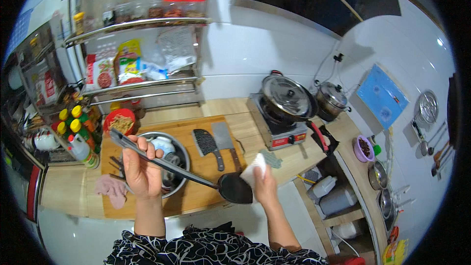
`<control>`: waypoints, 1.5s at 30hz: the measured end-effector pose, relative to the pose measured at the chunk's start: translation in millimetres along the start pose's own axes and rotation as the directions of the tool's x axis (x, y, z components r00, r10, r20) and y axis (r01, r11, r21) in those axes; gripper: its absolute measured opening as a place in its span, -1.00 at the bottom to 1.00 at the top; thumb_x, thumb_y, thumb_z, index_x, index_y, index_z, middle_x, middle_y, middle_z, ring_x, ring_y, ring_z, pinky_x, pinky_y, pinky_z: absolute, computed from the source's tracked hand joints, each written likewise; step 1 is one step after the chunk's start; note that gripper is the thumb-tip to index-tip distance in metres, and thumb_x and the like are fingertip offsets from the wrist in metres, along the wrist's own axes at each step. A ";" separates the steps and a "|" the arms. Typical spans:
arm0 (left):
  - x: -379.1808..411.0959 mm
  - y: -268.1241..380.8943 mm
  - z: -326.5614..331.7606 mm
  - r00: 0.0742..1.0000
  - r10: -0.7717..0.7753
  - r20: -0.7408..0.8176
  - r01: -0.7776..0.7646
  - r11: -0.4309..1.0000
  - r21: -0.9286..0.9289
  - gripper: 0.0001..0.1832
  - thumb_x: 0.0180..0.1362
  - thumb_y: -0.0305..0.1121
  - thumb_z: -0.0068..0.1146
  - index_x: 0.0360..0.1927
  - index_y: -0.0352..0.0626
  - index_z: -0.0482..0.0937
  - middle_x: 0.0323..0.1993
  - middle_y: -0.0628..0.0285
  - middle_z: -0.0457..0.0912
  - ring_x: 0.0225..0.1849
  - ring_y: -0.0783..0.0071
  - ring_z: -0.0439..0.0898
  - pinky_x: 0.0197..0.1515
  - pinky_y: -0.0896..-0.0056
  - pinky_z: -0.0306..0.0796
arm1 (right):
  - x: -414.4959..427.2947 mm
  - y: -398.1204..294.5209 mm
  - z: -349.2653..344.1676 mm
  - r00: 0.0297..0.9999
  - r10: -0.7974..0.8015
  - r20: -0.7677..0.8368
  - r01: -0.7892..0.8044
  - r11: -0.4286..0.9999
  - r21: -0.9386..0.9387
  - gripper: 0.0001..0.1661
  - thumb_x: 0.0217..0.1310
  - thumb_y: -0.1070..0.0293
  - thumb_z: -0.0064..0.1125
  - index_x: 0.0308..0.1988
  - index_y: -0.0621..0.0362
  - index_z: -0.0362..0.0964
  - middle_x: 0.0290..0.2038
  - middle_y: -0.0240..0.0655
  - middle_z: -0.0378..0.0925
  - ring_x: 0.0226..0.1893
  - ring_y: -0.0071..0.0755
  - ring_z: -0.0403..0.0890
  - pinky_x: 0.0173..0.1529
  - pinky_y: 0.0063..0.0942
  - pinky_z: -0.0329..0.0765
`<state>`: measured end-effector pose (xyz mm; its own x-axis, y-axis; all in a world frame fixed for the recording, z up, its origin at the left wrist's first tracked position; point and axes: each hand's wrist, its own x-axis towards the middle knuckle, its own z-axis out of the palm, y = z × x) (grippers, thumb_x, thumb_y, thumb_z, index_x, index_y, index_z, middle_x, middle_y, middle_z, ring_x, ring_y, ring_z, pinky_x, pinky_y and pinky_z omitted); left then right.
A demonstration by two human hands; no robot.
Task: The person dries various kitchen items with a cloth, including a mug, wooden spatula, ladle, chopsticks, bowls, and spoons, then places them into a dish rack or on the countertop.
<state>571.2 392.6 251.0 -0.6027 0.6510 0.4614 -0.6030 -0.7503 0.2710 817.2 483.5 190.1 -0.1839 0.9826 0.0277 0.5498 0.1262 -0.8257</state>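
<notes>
My left hand [141, 171] grips the handle of a black spatula [235, 187], a wok turner, held aslant over the counter. Its broad blade hangs near my right hand [265, 187]. That hand pinches a white cloth or paper towel [254, 171] beside the blade; whether the two touch is hard to tell. Below the spatula lies a wooden cutting board [200, 151] with a metal basin [186, 154] that holds bowls and other ware, partly hidden by my left hand. A dark-bladed cleaver [206, 143] and a plain steel cleaver [222, 136] rest on the board.
A lidded wok [289, 97] sits on a portable gas stove [279, 132]; its red handle [319, 136] juts towards the front. Behind the board stands a red bowl [119, 121] of food. Sauce bottles [77, 125] crowd the left. A pink rag [111, 190] hangs over the board's edge.
</notes>
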 end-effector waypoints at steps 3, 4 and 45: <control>-7.5 -60.9 24.6 0.992 -0.125 -0.036 0.126 0.992 0.017 -0.85 0.14 -0.39 -0.15 -0.23 -0.17 0.26 -0.38 0.25 0.32 -0.42 0.50 0.35 -0.24 0.38 0.33 | -7.2 18.2 -57.4 0.939 -0.290 -0.183 0.243 0.939 -0.242 -0.54 0.05 0.23 -0.02 -0.03 0.15 0.18 -0.15 -0.12 0.36 -0.20 -0.08 0.42 -0.10 -0.26 0.33; -13.2 -85.5 35.1 0.983 -0.170 -0.070 0.174 0.983 0.063 -0.85 0.12 -0.41 -0.11 -0.25 -0.17 0.25 -0.38 0.24 0.32 -0.42 0.50 0.37 -0.24 0.40 0.33 | -15.5 21.6 -68.6 0.914 -0.386 -0.127 0.341 0.899 -0.274 -0.51 0.02 0.26 0.00 -0.02 0.13 0.17 -0.15 -0.11 0.36 -0.19 -0.06 0.41 -0.09 -0.24 0.33; -363.0 -669.2 404.6 -0.140 -0.911 0.388 0.978 -0.065 0.201 -0.87 0.04 -0.50 -0.02 -0.31 -0.18 0.35 -0.39 0.27 0.41 -0.32 0.47 0.41 -0.16 0.27 0.35 | -126.6 327.8 -483.9 0.484 0.051 -0.873 -0.587 0.759 -0.281 -0.47 -0.17 0.23 0.22 -0.14 0.14 0.27 -0.38 -0.17 0.46 -0.40 -0.13 0.49 -0.37 -0.35 0.43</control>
<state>1405.0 611.9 243.9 0.8363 0.5481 0.0162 -0.4454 0.6618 0.6030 1415.0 466.6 188.5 0.6506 0.6016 0.4634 0.7544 -0.4425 -0.4848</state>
